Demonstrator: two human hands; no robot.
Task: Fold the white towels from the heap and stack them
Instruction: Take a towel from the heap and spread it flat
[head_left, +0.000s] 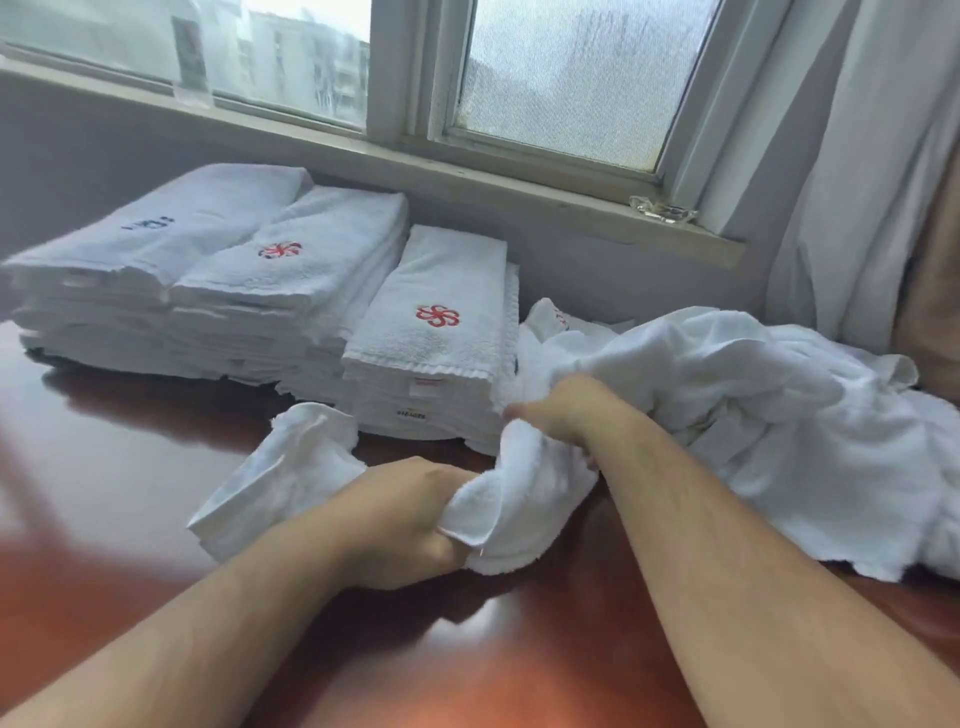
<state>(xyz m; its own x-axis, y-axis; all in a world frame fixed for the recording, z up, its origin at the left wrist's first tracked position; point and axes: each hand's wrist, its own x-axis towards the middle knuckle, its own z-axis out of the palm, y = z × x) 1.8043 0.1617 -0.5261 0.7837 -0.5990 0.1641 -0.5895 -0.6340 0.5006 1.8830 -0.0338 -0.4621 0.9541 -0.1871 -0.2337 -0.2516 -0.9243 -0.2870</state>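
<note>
Stacks of folded white terry towels (311, 291) sit on a glossy reddish-brown wooden table (104, 441), beyond and to the left of both hands, below a window sill (519, 192). The nearest stack (441, 353), topped with a red embroidered flower emblem (437, 316), stands just beyond the fingers.

Left hand (410, 519): its fingers are curled tight around a crumpled white terry towel (524, 499), held low against the table. A loose end (280, 483) of white cloth spills out left of the knuckles and lies on the wood.

Right hand (556, 410): it grasps the far end of the same towel, thumb pointing left, fingertips buried in the cloth and hidden. The towel bunches between the two hands.

Just right of the right hand's fingers, touching the towel, spreads a rumpled heap of unfolded white towels (753, 405). Farther right hangs a pale curtain (857, 182). A small clear glass dish (662, 210) rests on the sill above the heap.
</note>
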